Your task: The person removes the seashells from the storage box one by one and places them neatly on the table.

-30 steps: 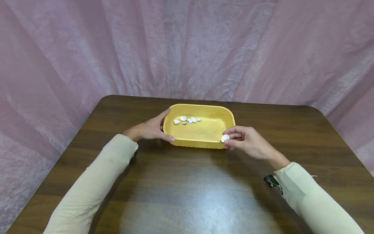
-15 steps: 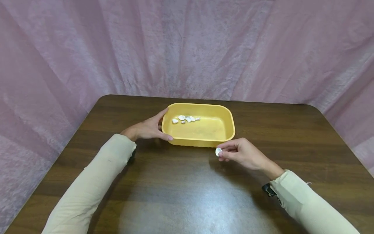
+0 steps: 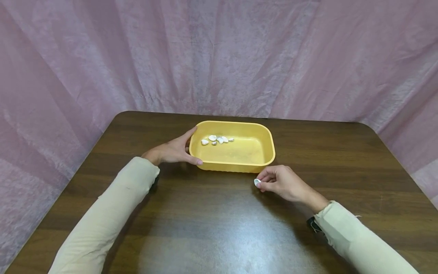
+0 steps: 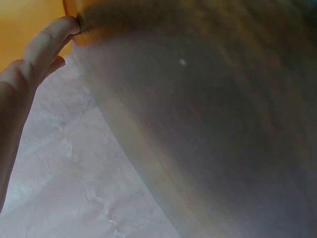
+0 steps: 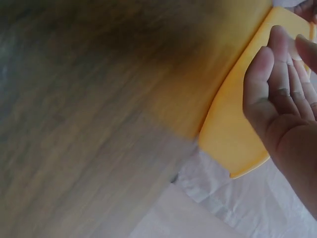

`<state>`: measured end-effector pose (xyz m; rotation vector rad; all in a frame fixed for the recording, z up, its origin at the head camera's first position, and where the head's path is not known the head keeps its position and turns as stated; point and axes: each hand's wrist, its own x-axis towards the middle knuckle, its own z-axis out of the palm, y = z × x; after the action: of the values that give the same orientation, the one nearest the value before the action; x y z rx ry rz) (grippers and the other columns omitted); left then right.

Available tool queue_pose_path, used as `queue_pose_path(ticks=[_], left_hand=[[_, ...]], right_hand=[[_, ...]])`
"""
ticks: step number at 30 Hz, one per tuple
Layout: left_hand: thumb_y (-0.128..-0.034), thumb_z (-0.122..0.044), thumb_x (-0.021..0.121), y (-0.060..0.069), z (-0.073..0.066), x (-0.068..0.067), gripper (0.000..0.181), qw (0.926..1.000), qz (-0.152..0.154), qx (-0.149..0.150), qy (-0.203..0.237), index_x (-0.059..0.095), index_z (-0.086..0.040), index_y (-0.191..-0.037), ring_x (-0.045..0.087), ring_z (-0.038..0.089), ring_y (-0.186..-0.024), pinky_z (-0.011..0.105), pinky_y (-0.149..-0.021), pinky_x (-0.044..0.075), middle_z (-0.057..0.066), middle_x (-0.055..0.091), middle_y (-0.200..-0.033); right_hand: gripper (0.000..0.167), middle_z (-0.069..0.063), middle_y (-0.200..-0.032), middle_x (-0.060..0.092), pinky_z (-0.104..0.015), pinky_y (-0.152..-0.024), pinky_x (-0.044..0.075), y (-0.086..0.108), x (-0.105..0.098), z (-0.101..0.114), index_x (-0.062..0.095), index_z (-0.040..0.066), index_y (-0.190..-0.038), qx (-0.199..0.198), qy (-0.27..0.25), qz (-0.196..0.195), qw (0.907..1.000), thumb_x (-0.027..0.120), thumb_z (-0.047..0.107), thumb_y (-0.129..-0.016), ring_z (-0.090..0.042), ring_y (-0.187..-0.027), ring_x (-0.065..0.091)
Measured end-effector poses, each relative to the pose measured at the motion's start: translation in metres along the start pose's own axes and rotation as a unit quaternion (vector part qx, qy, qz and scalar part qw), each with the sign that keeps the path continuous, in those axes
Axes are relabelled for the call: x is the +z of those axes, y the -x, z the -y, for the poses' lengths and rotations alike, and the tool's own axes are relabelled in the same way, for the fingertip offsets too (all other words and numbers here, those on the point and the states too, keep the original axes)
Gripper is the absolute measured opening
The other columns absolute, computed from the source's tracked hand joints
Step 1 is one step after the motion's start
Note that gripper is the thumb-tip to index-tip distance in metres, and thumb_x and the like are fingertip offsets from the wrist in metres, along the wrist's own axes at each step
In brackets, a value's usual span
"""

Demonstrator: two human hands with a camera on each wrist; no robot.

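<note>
A yellow plastic tub point(image 3: 239, 167) stands near the far side of the table. At its left end my left hand point(image 3: 174, 150) grips it, thumb on the front wall and index finger at the back left corner. Several small white seashells point(image 3: 212, 138) lie in the left part of the tub. My right hand point(image 3: 282, 184) pinches one white seashell point(image 3: 257, 182) between thumb and fingertips, just in front of the tub's front right corner. In the right wrist view, the right hand point(image 5: 287, 94) shows beside the tub's yellow wall point(image 5: 230, 129), but the seashell cannot be made out.
The dark brown wooden table point(image 3: 205, 228) has rounded far corners. Behind it hangs a pink velvet curtain point(image 3: 219, 57). A glossy patch of light lies on the table's front middle.
My right hand has carried the seashell from the tub's front right rim toward me and slightly left, down near the table. The left hand and tub barely shift in view.
</note>
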<state>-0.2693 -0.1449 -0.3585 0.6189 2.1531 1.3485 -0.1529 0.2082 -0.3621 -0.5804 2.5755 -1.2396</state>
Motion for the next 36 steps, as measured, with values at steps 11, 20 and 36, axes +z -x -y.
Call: queue_pose_path(ticks=[11,20,36], left_hand=[[-0.0781,-0.017,0.088,0.0,0.001,-0.001,0.13,1.0,0.001,-0.008,-0.005,-0.013,-0.022,-0.16,0.057,0.032,-0.124,0.029,-0.092,0.05,0.02,0.035,-0.152],[-0.0785,-0.015,0.087,0.0,0.0,-0.001,0.13,1.0,0.003,-0.006,0.002,-0.013,-0.021,-0.16,0.058,0.033,-0.121,0.028,-0.089,0.051,0.021,0.037,-0.15],[-0.0787,-0.015,0.087,-0.001,0.001,-0.001,0.13,1.0,0.006,-0.005,0.0,-0.014,-0.022,-0.16,0.057,0.031,-0.125,0.029,-0.091,0.051,0.02,0.036,-0.151]], right_hand=[[0.005,0.006,-0.078,0.072,-0.025,-0.067,0.054,-0.005,0.007,-0.001,0.075,0.005,-0.088,-0.028,0.114,-0.016,0.9929,0.076,0.01,-0.089,-0.007,-0.072,0.066],[0.004,0.005,-0.074,0.07,-0.024,-0.063,0.054,-0.01,0.014,0.0,0.074,0.003,-0.085,-0.106,0.172,-0.02,0.9791,0.077,0.0,-0.085,-0.005,-0.069,0.063],[0.012,0.007,-0.078,0.066,-0.021,-0.062,0.049,-0.01,0.013,-0.004,0.077,0.006,-0.089,-0.086,0.162,0.029,0.9825,0.084,0.01,-0.081,-0.001,-0.069,0.054]])
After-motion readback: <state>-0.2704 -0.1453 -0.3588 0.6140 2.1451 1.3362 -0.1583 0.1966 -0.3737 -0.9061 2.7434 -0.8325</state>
